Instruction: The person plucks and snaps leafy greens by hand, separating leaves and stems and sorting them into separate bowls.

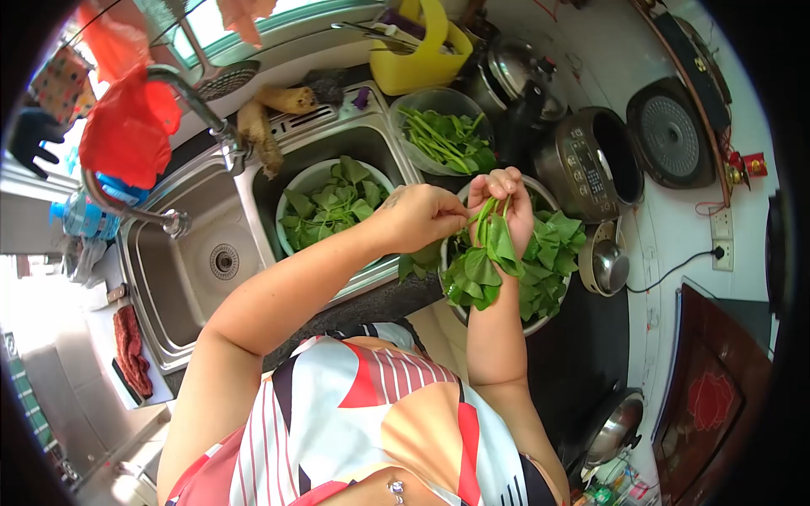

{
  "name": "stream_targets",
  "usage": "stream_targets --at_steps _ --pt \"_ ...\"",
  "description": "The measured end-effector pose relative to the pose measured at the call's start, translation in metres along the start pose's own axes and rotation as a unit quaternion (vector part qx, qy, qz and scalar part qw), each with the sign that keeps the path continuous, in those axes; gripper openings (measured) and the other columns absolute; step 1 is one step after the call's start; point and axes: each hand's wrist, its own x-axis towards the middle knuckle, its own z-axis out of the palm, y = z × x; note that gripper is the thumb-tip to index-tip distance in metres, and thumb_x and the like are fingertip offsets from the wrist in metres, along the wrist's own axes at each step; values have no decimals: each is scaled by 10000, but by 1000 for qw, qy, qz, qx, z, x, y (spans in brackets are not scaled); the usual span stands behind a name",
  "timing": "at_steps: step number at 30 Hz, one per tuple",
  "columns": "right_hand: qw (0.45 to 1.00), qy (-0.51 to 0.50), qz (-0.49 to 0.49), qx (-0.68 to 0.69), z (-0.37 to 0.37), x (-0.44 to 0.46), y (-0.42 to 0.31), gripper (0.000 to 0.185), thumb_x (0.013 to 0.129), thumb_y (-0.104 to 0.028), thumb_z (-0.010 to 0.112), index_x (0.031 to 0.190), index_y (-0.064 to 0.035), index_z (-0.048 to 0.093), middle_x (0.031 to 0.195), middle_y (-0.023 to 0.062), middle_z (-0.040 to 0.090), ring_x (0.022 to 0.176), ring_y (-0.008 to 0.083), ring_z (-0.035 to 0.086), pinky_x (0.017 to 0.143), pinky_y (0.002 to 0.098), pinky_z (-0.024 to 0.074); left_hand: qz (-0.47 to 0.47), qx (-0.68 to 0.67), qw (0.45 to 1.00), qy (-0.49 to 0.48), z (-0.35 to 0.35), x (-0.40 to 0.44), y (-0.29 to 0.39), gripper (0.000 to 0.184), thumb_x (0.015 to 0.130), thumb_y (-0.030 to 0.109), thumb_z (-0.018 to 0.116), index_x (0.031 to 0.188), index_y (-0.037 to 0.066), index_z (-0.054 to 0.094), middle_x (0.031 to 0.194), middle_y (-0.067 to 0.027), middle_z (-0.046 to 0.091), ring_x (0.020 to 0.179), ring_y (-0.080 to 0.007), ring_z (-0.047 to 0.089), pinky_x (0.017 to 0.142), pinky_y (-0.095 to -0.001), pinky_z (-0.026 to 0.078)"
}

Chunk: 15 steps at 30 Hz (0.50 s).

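The right hand grips a bunch of greens by its stems, fingers curled round them, leaves hanging over the bowl. The left hand's fingers bunch together beside the stems; what they pinch, I cannot tell. Taking few stems at once, gently, should spare the leaves.

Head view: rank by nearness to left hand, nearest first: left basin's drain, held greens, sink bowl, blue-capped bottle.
From the left hand:
1. Held greens, immediately right.
2. Sink bowl, just left.
3. Left basin's drain, farther left.
4. Blue-capped bottle, far left.
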Motion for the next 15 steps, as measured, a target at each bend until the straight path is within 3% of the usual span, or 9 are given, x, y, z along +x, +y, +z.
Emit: stream_targets --at_steps 5,7,9,11,12,14,15 --pt "999 0 23 -37 12 7 38 199 960 -146 352 887 -62 516 743 21 497 712 152 517 902 385 468 23 36 995 90 -16 -28 -5 190 775 161 646 882 4 651 720 -107 637 647 -137 591 616 -306 468" --pt "998 -4 24 -66 16 8 52 191 960 -152 357 883 -65 510 740 18 489 700 146 504 893 384 469 -61 -111 981 149 -15 -36 -17 160 766 132 635 855 0 654 713 -78 630 660 -131 574 622 -277 450" --pt "991 9 -7 -131 24 8 68 167 959 -164 370 886 -80 496 739 12 471 680 133 473 861 375 463 -129 -304 922 204 -20 -42 -33 139 755 118 633 835 7 656 709 -57 623 654 -126 557 610 -255 430" --pt "977 23 -50 -208 34 7 84 156 958 -171 375 894 -86 490 740 9 464 675 128 460 848 372 458 -193 -401 844 300 -35 -47 -66 106 730 114 635 803 41 658 697 -26 603 617 -102 484 574 -228 370" --pt "972 34 -77 -221 37 11 88 148 957 -178 380 903 -93 488 738 11 461 683 131 459 838 369 453 -138 -425 830 334 -46 -55 -84 98 736 113 630 806 51 656 696 -16 601 642 -101 478 623 -232 373" --pt "975 48 -58 -211 29 24 93 162 961 -181 365 905 -83 482 749 25 474 694 146 475 844 380 450 -149 -498 765 381 -65 -63 -114 56 755 160 650 761 106 636 679 26 590 595 -54 461 548 -218 324" --pt "976 63 -34 -205 24 30 97 166 962 -179 360 900 -80 479 753 30 480 700 151 484 846 383 449 -224 -542 710 389 -74 -69 -121 53 774 155 651 773 108 627 677 38 587 589 -44 464 542 -210 323"
